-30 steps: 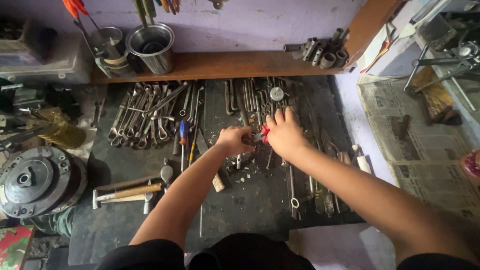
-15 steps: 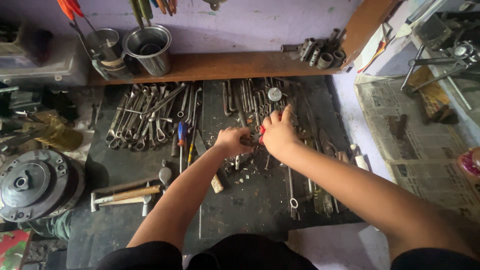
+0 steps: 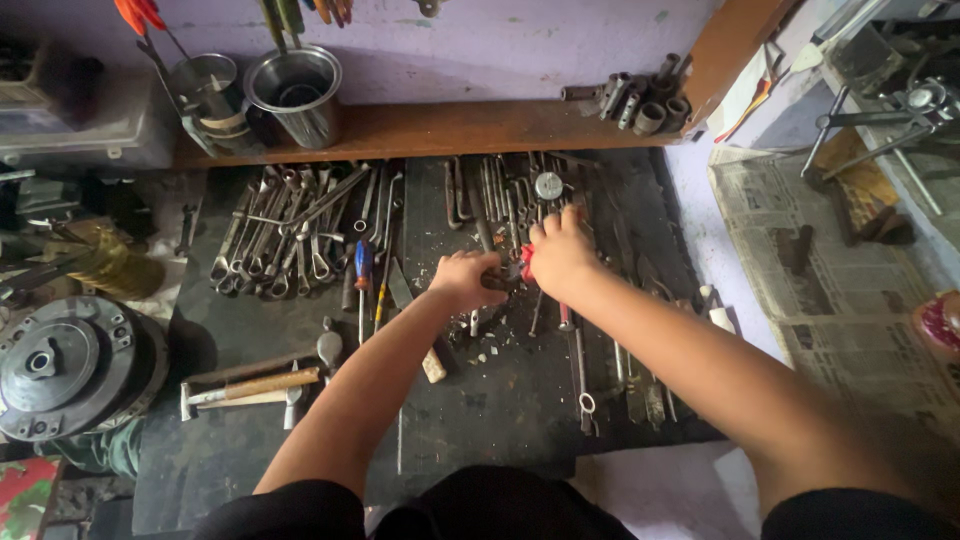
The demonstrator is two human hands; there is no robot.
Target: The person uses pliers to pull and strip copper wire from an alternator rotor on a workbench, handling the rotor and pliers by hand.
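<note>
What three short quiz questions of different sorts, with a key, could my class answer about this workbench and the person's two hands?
1. True or false: both hands meet over the dark mat.
2. What lies left of the left hand? A) the pile of spanners B) the folded newspaper C) the sockets
3. What colour is the part showing by the right hand?

Key
1. True.
2. A.
3. Red; what tool it belongs to cannot be told.
</note>
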